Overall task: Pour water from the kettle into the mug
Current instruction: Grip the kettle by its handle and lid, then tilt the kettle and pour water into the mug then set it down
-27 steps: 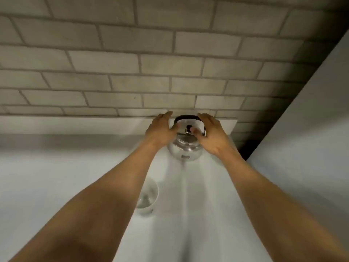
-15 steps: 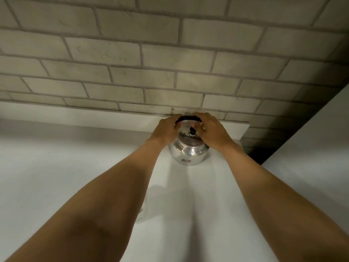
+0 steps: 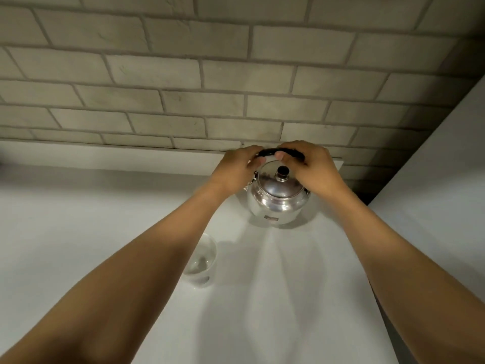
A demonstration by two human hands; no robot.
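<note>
A shiny steel kettle [image 3: 277, 203] with a black knob on its lid stands on the white counter [image 3: 78, 232] near the back wall. Its black handle arches over the lid. My left hand [image 3: 236, 169] grips the handle's left end and my right hand [image 3: 312, 169] grips its right part, thumbs toward me. The spout is hidden. A white mug [image 3: 203, 261] stands upright on the counter nearer to me, left of the kettle, half covered by my left forearm. I cannot tell what is in the mug.
A grey brick wall [image 3: 183, 74] rises behind a low white ledge [image 3: 105, 156] at the counter's back. A tall white panel [image 3: 446, 166] closes the right side, close to my right forearm.
Both hands have closed over the kettle's handle from its sides. The view has shifted, so more of the mug shows beside my left forearm.
</note>
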